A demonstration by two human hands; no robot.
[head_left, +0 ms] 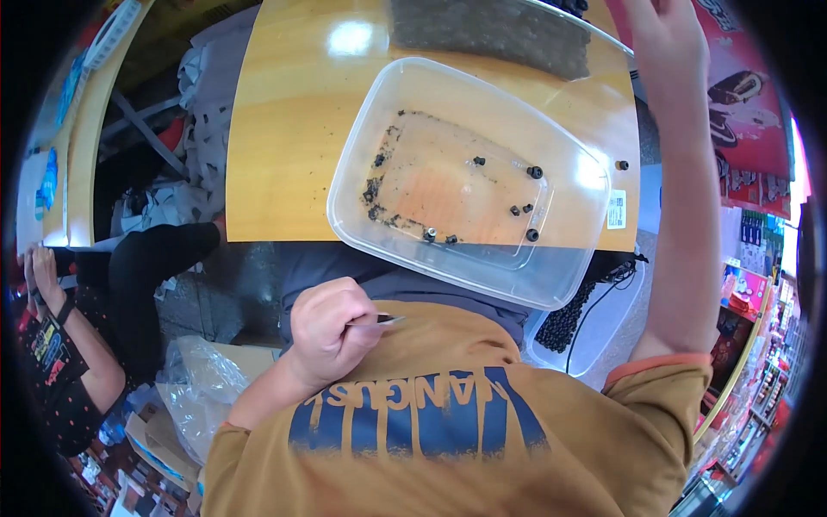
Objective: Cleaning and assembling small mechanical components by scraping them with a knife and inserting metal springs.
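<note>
My left hand [332, 332] is closed in a fist in front of my shirt, below the near edge of the wooden table. A thin, pointed tool [389, 320] sticks out of it to the right; its kind does not show. My right hand [668, 39] reaches far out at the upper right, its fingers cut off by the picture's edge. Between the hands, a clear plastic box [353, 172] stands tilted over the table's near edge. Several small black parts [534, 172] and dark crumbs lie on its bottom.
The wooden table [280, 129] bears a dark grey slab-like thing [491, 39] at the back and one small part [621, 165] at its right. Below right, a tub [564, 323] holds many black beads beside a cable. Another person's hands [41, 276] show at far left.
</note>
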